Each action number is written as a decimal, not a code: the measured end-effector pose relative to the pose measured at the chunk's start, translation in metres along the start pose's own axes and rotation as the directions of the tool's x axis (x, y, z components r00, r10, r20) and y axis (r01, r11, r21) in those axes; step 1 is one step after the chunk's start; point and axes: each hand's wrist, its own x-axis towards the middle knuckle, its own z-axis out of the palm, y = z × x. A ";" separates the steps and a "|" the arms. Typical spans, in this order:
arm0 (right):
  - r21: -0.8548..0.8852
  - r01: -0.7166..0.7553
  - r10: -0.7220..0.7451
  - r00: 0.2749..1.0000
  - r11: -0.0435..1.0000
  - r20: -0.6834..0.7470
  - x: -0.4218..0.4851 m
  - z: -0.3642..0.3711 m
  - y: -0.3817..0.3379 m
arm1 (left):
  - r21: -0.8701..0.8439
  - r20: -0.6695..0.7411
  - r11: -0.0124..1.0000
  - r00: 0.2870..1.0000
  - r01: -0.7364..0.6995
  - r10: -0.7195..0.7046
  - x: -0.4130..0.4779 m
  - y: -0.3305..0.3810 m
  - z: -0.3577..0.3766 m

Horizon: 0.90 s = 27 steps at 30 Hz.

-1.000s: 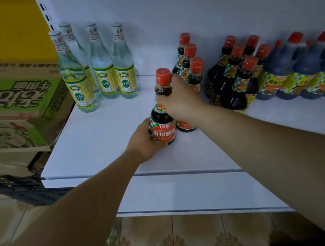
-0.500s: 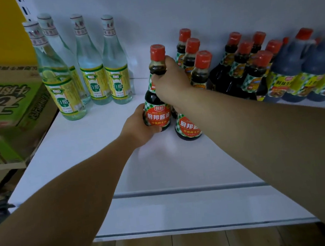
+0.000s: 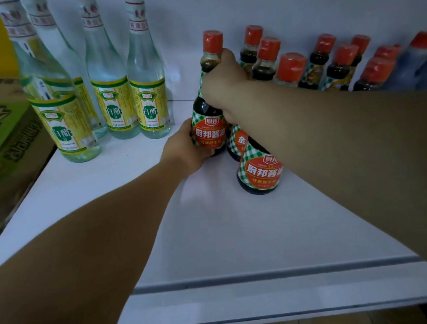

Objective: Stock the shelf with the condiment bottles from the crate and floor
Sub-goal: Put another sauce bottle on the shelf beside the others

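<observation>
Dark soy sauce bottle (image 3: 210, 133), red cap, green-check label with red oval, upright. I grip its neck with my right hand (image 3: 222, 86), my left hand (image 3: 187, 149) at its base; can't tell if it touches the white shelf (image 3: 216, 241). A matching bottle (image 3: 260, 175) stands just beside it, front right. Red-capped dark bottles (image 3: 340, 67) are lined up behind. Four clear vinegar bottles (image 3: 149, 100) stand back left.

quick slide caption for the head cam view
Right hand grips the neck, left hand the base of a soy sauce bottle, between vinegar bottles and a soy sauce row on the shelf.
</observation>
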 end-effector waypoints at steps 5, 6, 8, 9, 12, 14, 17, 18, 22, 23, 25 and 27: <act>0.037 -0.038 0.039 0.999 0.999 -0.030 0.012 0.005 0.002 | 0.037 -0.019 0.999 1.000 0.002 -0.001 0.018 0.002 0.008; 0.042 -0.045 0.046 0.998 0.998 -0.031 0.014 0.006 0.002 | 0.050 -0.021 0.999 1.000 0.005 -0.004 0.020 0.002 0.008; 0.054 -0.051 0.053 0.998 0.997 -0.032 0.017 0.007 0.001 | 0.069 -0.019 0.998 1.000 0.011 -0.009 0.025 0.002 0.008; 0.061 -0.050 0.052 0.998 0.997 -0.032 0.018 0.008 0.001 | 0.074 -0.019 0.997 1.000 0.010 -0.008 0.027 0.002 0.007; 0.063 -0.042 0.044 0.999 0.997 -0.031 0.023 0.009 0.001 | 0.071 -0.023 0.997 1.000 0.013 -0.011 0.031 0.001 0.006; 0.068 -0.038 0.040 0.999 0.997 -0.027 0.025 0.011 0.002 | 0.081 -0.031 0.997 0.999 0.014 -0.012 0.033 0.000 0.006; 0.093 -0.034 0.037 0.999 0.995 -0.031 0.030 0.014 0.002 | 0.099 -0.043 0.995 0.999 0.006 -0.002 0.040 -0.001 0.007; 0.098 -0.031 0.035 0.999 0.995 -0.037 0.030 0.014 0.002 | 0.116 -0.042 0.993 0.999 0.012 -0.007 0.043 0.000 0.006; 0.079 -0.031 0.033 0.999 0.996 -0.025 0.033 0.014 0.004 | 0.146 -0.021 0.989 1.000 0.024 -0.021 0.050 0.000 0.004; 0.066 -0.041 0.042 0.999 0.997 -0.019 0.034 0.013 0.006 | 0.154 -0.016 0.988 1.000 0.022 -0.020 0.050 0.001 0.005; 0.045 -0.054 0.054 0.999 0.998 -0.006 0.032 0.013 0.006 | 0.165 0.007 0.986 1.000 0.025 -0.026 0.047 0.006 0.002; 0.021 -0.047 0.047 0.999 0.999 -0.004 0.027 0.012 0.008 | 0.143 0.048 0.989 0.998 0.040 -0.047 0.041 0.012 0.000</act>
